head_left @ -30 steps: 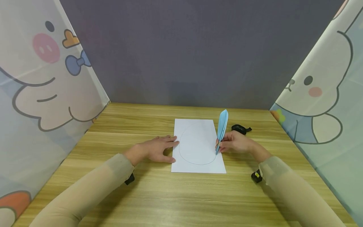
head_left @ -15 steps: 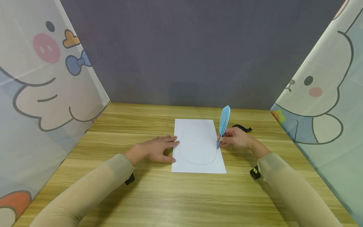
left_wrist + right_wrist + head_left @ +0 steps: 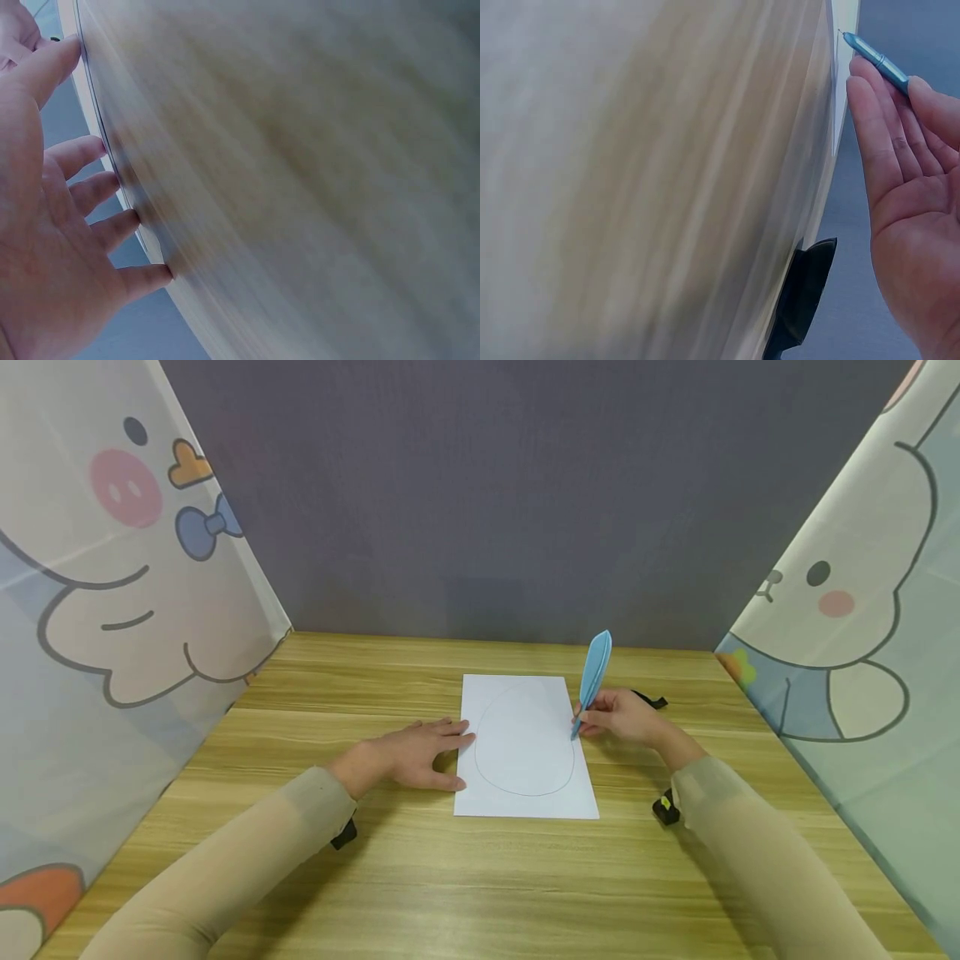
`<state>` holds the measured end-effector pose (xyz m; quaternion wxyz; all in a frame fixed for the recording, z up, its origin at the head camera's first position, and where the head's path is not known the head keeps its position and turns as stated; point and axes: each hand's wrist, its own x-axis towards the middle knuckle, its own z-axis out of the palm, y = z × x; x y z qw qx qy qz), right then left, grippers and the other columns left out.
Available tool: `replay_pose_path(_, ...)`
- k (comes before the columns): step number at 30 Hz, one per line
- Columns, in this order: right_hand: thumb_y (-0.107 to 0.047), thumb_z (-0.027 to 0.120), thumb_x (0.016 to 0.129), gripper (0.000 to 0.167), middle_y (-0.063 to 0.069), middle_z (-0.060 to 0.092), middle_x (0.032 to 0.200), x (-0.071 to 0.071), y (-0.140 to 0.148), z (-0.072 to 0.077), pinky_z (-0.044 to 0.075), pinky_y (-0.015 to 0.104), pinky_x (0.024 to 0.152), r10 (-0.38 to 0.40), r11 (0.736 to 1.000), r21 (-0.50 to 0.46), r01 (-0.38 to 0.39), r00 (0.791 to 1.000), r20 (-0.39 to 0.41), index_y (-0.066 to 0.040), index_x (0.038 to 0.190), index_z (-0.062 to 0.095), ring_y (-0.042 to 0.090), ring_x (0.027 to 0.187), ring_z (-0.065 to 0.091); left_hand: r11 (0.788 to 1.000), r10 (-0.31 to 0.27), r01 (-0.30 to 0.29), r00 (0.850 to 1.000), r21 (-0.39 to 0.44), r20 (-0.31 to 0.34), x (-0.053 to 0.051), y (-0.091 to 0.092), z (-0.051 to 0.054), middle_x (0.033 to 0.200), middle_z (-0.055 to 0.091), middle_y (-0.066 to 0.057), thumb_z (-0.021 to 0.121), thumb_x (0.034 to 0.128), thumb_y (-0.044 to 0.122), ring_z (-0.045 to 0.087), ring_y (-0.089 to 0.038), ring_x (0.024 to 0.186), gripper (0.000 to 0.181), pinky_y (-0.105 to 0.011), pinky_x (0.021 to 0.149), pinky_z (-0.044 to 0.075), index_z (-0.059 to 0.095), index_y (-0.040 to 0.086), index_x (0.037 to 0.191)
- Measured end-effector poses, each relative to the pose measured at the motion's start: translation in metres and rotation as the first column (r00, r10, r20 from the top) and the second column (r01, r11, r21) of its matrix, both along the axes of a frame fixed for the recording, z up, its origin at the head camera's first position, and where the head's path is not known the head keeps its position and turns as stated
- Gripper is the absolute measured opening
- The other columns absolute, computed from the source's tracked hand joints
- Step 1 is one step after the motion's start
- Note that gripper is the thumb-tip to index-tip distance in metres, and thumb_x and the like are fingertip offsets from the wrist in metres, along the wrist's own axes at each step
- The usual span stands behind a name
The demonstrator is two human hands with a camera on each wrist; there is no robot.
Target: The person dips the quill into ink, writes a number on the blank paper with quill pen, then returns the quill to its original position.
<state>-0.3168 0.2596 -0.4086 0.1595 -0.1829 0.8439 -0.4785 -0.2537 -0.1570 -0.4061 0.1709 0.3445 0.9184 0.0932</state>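
Note:
A white sheet of paper (image 3: 525, 743) lies on the wooden table with a thin, rounded outline drawn on it. My left hand (image 3: 420, 753) rests at the sheet's left edge; in the left wrist view the spread fingers (image 3: 94, 193) touch that edge. Between thumb and fingers, my right hand (image 3: 621, 717) pinches a light blue feather-shaped pen (image 3: 596, 668) at the sheet's right side. The pen leans with its plume up, and its tip is on the drawn line. The right wrist view shows the pen's narrow barrel (image 3: 877, 61), with the tip close to the paper.
A black object (image 3: 802, 292) sits on the table (image 3: 480, 885) beyond my right hand, mostly hidden by it in the head view. A dark grey panel (image 3: 487, 502) stands at the back. Cartoon-printed sheets flank both sides.
My right hand has moved the pen away from me along the paper's right side, and the curve's right side has grown longer behind the tip. The left hand has stayed put.

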Motion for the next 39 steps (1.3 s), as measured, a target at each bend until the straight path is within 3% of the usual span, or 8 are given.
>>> replay_pose_path(25, -0.013, 0.061, 0.114, 0.03, 0.032, 0.073, 0.131, -0.017, -0.02, -0.001, 0.066, 0.044, 0.1, -0.084, 0.996, 0.007, 0.084, 0.995, -0.057, 0.011, 0.131, 0.067, 0.043, 0.119, 0.076, 1.0, 0.003, -0.003, 1.0, -0.011, 0.007, -0.002, -0.001, -0.002, 0.186, 0.015, -0.004, 0.06, 0.1045, 0.068, 0.014, -0.037, 0.173, 0.091, -0.07, 0.136, 0.017, 0.029, 0.022, 0.176)
replay_pose_path(39, -0.013, 0.06, 0.114, 0.031, 0.031, 0.073, 0.134, -0.024, -0.035, -0.002, 0.066, 0.039, 0.098, -0.117, 0.993, 0.012, 0.119, 0.988, -0.097, 0.01, 0.134, 0.067, 0.04, 0.12, 0.077, 1.0, 0.002, -0.002, 1.0, -0.01, 0.01, -0.003, -0.001, -0.003, 0.186, 0.015, -0.004, 0.06, 0.1045, 0.068, 0.014, -0.036, 0.173, 0.091, -0.07, 0.136, 0.017, 0.029, 0.022, 0.176)
